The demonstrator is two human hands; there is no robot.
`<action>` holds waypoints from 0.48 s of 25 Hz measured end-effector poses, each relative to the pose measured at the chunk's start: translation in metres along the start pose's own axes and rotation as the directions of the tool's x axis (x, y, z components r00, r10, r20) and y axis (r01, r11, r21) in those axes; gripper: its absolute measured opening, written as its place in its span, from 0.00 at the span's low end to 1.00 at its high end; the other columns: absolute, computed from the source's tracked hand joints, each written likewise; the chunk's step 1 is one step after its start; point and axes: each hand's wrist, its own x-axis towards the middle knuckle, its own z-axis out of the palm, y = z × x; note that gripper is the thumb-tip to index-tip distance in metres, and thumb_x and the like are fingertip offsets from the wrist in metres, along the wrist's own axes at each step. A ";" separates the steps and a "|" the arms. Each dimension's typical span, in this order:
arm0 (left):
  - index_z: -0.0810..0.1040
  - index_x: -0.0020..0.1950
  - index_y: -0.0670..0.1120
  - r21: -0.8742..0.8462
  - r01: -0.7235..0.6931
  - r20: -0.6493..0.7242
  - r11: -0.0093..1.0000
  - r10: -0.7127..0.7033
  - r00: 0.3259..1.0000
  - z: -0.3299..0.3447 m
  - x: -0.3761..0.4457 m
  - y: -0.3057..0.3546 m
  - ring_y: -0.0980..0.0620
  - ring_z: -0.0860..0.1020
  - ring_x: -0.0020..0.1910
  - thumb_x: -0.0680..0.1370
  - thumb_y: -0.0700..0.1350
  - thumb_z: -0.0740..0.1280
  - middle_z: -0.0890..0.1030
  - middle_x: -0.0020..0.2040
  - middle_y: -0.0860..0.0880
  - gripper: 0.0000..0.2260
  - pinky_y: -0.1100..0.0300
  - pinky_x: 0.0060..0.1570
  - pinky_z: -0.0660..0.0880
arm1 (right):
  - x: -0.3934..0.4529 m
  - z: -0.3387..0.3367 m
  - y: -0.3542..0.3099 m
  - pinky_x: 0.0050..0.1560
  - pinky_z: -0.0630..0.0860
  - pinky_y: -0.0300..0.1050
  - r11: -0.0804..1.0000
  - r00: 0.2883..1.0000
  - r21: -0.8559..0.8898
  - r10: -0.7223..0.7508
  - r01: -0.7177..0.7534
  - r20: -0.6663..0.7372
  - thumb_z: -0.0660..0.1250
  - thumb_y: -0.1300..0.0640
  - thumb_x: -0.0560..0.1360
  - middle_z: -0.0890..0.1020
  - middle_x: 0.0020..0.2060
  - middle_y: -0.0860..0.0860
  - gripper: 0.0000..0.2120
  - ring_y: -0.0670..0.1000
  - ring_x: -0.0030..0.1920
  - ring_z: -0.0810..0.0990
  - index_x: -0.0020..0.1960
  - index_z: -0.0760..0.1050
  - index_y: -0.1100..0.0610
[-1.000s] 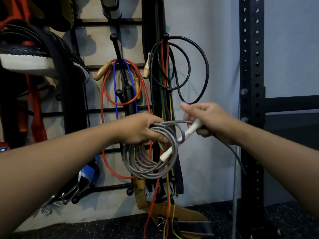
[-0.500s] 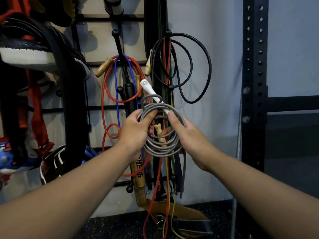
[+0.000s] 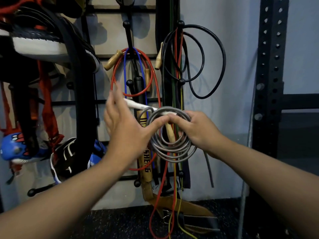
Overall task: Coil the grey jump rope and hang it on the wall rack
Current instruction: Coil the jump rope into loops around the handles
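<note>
The grey jump rope [image 3: 172, 152] is wound into a small round coil in front of the wall rack [image 3: 77, 102]. My right hand [image 3: 195, 130] grips the coil's upper right side. One white handle [image 3: 138, 105] sticks out to the upper left from the top of the coil. My left hand [image 3: 124, 125] is blurred, its fingers spread over the handle's far end, and its thumb rests on the coil's top. A bare black peg [image 3: 129, 82] juts out just above the handle. A grey strand [image 3: 208, 169] hangs below my right hand.
Red rope [image 3: 152, 75], blue rope [image 3: 125, 75] and black cable [image 3: 222, 62] with wooden handles hang on the pegs. Coloured bands [image 3: 176, 94] hang behind the coil. Shoes [image 3: 34, 45] fill the rack's left side. A black perforated steel upright [image 3: 269, 83] stands at right. A leather belt [image 3: 189, 207] lies on the floor.
The coil has gone from loose to tight and moved right. The white handle swung from pointing up to pointing upper left. My left hand let go of the coil's left side and spread its fingers.
</note>
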 end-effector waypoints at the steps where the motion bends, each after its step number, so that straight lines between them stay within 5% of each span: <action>1: 0.47 0.84 0.56 0.140 -0.212 0.050 0.967 0.207 0.977 -0.013 0.009 0.005 0.47 0.49 0.83 0.65 0.73 0.69 0.51 0.85 0.47 0.55 0.47 0.79 0.50 | 0.001 -0.001 -0.001 0.35 0.76 0.54 0.999 0.998 -0.046 -0.014 0.017 0.055 0.68 0.43 0.78 0.83 0.36 0.65 0.19 0.63 0.33 0.79 0.47 0.83 0.60; 3: 0.58 0.82 0.58 0.250 -0.447 0.399 0.859 0.329 0.856 -0.032 0.040 0.013 0.49 0.61 0.81 0.66 0.75 0.66 0.65 0.81 0.50 0.48 0.46 0.80 0.56 | 0.005 -0.003 -0.004 0.34 0.74 0.50 0.989 0.986 -0.137 -0.024 0.048 0.167 0.68 0.43 0.78 0.83 0.36 0.64 0.17 0.59 0.33 0.78 0.47 0.83 0.58; 5: 0.71 0.74 0.58 0.197 -0.363 0.735 0.911 0.108 0.670 -0.037 0.065 0.022 0.54 0.78 0.66 0.68 0.73 0.67 0.81 0.66 0.55 0.38 0.49 0.71 0.72 | 0.007 -0.003 -0.010 0.31 0.69 0.42 0.981 0.967 -0.183 -0.017 0.065 0.253 0.69 0.45 0.79 0.78 0.32 0.57 0.18 0.49 0.30 0.73 0.49 0.83 0.61; 7: 0.80 0.63 0.56 0.204 -0.298 0.870 0.933 -0.033 0.492 -0.033 0.077 0.021 0.56 0.83 0.54 0.70 0.67 0.73 0.86 0.54 0.56 0.25 0.53 0.63 0.77 | 0.008 -0.002 -0.013 0.32 0.71 0.42 0.980 0.957 -0.190 -0.006 0.063 0.289 0.70 0.46 0.78 0.81 0.34 0.58 0.19 0.49 0.31 0.74 0.52 0.82 0.63; 9: 0.84 0.56 0.52 0.181 -0.242 0.887 0.953 -0.053 0.458 -0.023 0.079 0.009 0.53 0.85 0.51 0.72 0.58 0.77 0.88 0.50 0.52 0.17 0.52 0.62 0.79 | 0.009 -0.002 -0.017 0.37 0.78 0.47 0.987 0.958 -0.154 -0.006 0.052 0.285 0.73 0.46 0.76 0.85 0.40 0.58 0.18 0.53 0.35 0.80 0.55 0.79 0.60; 12: 0.84 0.55 0.46 0.033 -0.031 0.845 0.999 -0.012 0.535 -0.015 0.069 -0.009 0.50 0.84 0.43 0.78 0.50 0.74 0.86 0.44 0.48 0.11 0.54 0.51 0.80 | 0.011 -0.008 -0.020 0.41 0.82 0.48 0.998 0.968 -0.054 0.024 -0.011 0.250 0.75 0.46 0.73 0.87 0.44 0.58 0.19 0.54 0.38 0.86 0.56 0.77 0.57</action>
